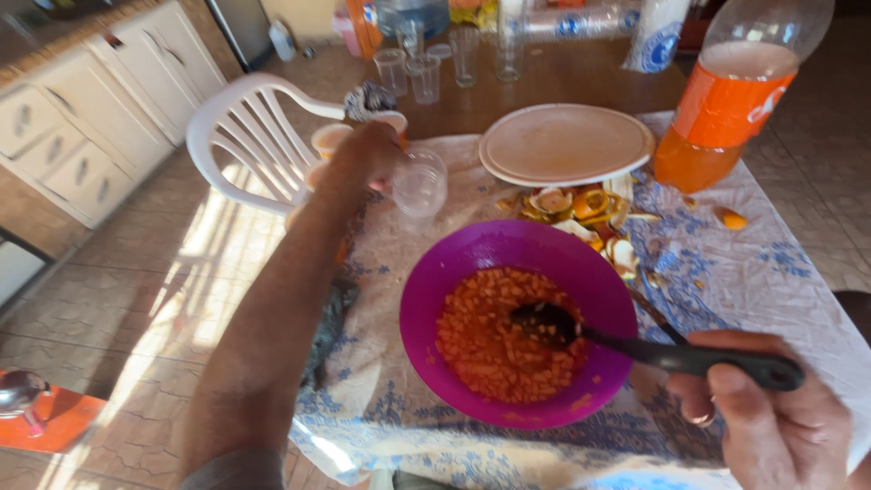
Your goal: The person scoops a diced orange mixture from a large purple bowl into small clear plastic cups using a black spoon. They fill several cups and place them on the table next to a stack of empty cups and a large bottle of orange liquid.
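My right hand (771, 426), nearest, is clamped round the handle of a black spoon (553, 322), its bowl sunk in the orange diced mix filling the purple bowl (426, 299). Best to lift level and let it drain, I judge, or the blue-patterned cloth (771, 263) takes the drip. Beyond, my left hand (367, 154) is closed on a clear plastic cup (419, 189), apparently empty; keep it upright, near the bowl's rim. Peelings (581, 213) just behind. Farther: empty stacked white plates (562, 145), an orange soda bottle (726, 109) partly full, empty cups (426, 68).

Harsh sunlight from left (edges warped)
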